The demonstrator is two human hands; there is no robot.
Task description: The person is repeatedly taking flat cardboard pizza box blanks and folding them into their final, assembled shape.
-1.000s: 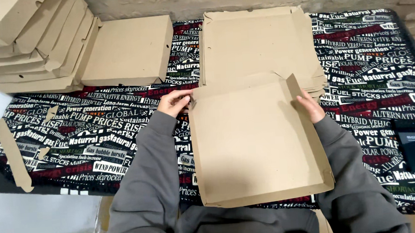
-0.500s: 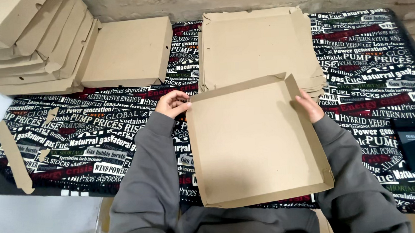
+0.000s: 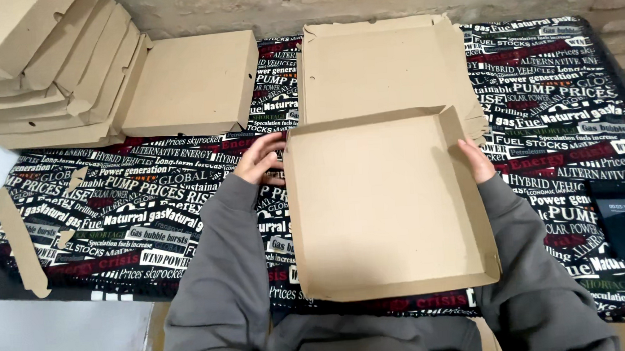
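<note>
A brown cardboard box tray (image 3: pixel 379 207) with raised side walls lies in front of me on the printed black cloth (image 3: pixel 148 200). My left hand (image 3: pixel 259 159) grips the tray's left wall near the far corner. At the opposite wall, my right hand (image 3: pixel 474 160) presses against the outside, fingers partly hidden behind the cardboard. Both arms wear grey sleeves.
A stack of flat cardboard blanks (image 3: pixel 385 66) lies just beyond the tray. A closed folded box (image 3: pixel 191 85) sits at far centre-left, with a leaning pile of finished boxes (image 3: pixel 31 62) at the far left. Cardboard scraps (image 3: pixel 18 240) lie at the left edge. A dark phone (image 3: pixel 624 218) rests at right.
The far wall of the tray has been folded upright and the corner flap tucked in. My left hand shifted from the far edge to the left wall.
</note>
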